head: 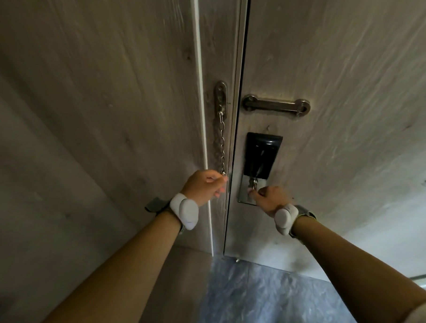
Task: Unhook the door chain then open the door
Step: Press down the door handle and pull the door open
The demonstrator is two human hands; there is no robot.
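A steel door chain (221, 141) hangs straight down from its plate (220, 94) on the frame. My left hand (204, 186) pinches the chain's free lower end. On the grey wooden door (337, 70) the chain's slide track (276, 104) lies level, with nothing hooked in it. Below it is a black electronic lock (261, 154) with a metal plate. My right hand (269, 199) is closed around the door handle (253, 184) under the lock; most of the handle is hidden by my fingers. The door sits closed against the frame.
The wooden frame and side panel (107, 105) fill the left. A grey marbled floor (261, 293) lies below the door. A small door stop (236, 260) sits at the door's bottom corner. Both wrists wear white bands.
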